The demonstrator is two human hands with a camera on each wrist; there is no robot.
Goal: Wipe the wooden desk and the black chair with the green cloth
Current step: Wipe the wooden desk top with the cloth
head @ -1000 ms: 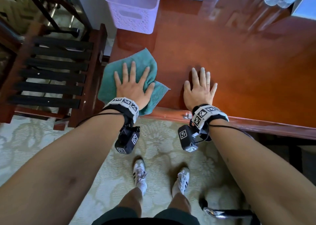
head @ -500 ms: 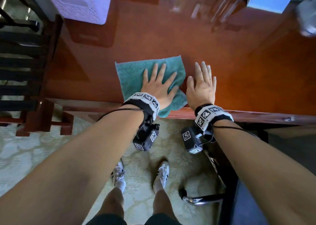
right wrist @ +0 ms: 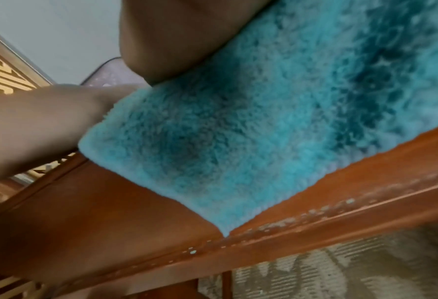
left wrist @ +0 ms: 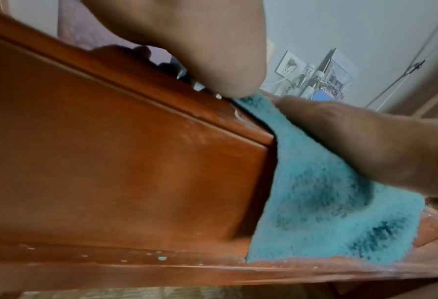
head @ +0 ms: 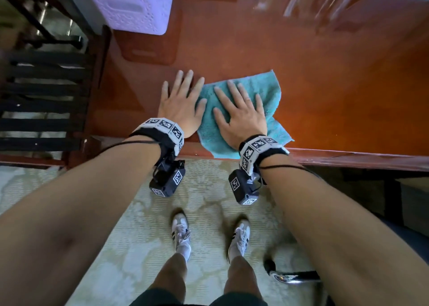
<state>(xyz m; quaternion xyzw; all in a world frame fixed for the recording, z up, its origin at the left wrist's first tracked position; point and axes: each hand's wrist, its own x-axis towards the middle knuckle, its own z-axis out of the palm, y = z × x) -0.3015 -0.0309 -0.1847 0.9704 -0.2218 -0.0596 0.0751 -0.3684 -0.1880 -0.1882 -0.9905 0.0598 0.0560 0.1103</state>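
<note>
Your right hand (head: 241,117) lies flat, fingers spread, pressing the fluffy green cloth (head: 267,96) at frame centre; the cloth's near corner overhangs the desk edge. Your left hand (head: 181,108), flat and holding nothing, rests on the glossy reddish wooden desk (head: 336,78) just left of it. Lilac perforated plastic basket (head: 134,6) upper left.
</note>
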